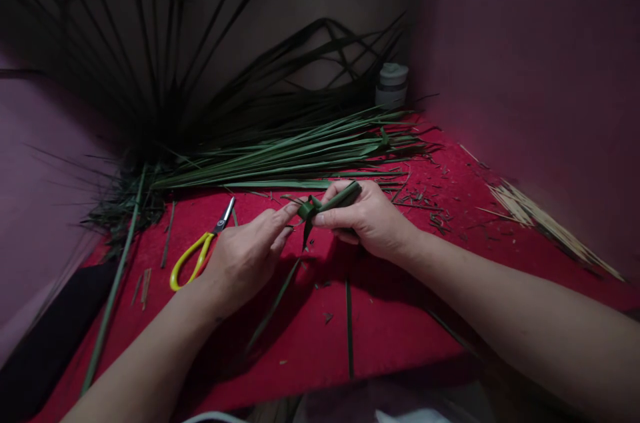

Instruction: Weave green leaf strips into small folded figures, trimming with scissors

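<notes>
A folded green leaf strip [307,211] is held between my two hands above the red cloth. My left hand [255,246] pinches the looped, knotted part at its left side. My right hand [367,217] is closed round the rolled part, thumb on top, with one end sticking out above the fingers. A narrow tail of leaf hangs below the knot. Scissors with yellow handles [191,261] lie beside my left hand, blades pointing up and away, partly hidden by the hand.
Behind my hands lies a pile of long green leaves [280,159] on the red cloth [400,323]. A lidded cup [392,86] stands at the back, thin pale sticks [550,226] at the right, and a long green stem [117,289] at the left. Leaf scraps are scattered about.
</notes>
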Demonstrator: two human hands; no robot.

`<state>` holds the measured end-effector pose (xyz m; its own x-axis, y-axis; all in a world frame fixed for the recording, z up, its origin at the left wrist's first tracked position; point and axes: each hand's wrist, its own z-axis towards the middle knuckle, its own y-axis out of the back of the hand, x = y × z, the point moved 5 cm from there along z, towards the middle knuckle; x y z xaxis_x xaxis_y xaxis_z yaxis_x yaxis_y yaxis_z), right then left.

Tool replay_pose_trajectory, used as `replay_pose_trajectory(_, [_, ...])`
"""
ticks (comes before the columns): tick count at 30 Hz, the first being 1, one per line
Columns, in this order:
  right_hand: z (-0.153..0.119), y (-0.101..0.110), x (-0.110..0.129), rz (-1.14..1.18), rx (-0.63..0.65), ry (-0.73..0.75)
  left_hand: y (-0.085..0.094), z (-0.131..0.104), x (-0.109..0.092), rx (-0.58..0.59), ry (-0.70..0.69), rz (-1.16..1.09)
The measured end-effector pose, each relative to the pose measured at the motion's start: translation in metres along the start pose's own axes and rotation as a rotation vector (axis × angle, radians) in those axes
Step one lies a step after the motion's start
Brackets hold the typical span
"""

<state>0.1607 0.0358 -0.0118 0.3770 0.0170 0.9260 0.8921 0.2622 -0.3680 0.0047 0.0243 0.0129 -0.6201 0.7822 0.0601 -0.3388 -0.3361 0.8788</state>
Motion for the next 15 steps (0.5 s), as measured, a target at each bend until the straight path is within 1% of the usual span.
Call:
replay_pose_trajectory(1, [0.000, 0.001, 0.002, -0.017, -0.025, 0.021, 0.000, 0.000, 0.001, 0.015, 0.015, -0.008])
replay_pose_trajectory(3, [0.000, 0.004, 0.007, -0.051, -0.076, 0.063, -0.001, 0.000, 0.002, 0.082, 0.063, -0.022])
replay_pose_trajectory(5, [0.001, 0.006, 0.010, -0.073, -0.097, 0.088, -0.002, 0.001, 0.004, 0.138, 0.109, -0.020])
replay_pose_trajectory(6, [0.001, 0.007, 0.011, -0.069, -0.093, 0.092, -0.002, 0.002, 0.006, 0.144, 0.122, -0.010])
replay_pose_trajectory(11, [0.002, 0.006, 0.007, 0.061, 0.007, 0.041, 0.005, 0.005, 0.017, 0.085, 0.091, 0.029])
replay_pose_trajectory(13, [0.002, 0.005, 0.005, 0.108, 0.050, 0.018, 0.008, 0.005, 0.023, 0.066, 0.099, -0.009])
replay_pose_trajectory(15, [0.002, 0.004, 0.003, 0.140, 0.090, -0.013, 0.009, 0.006, 0.028, 0.085, 0.142, -0.085])
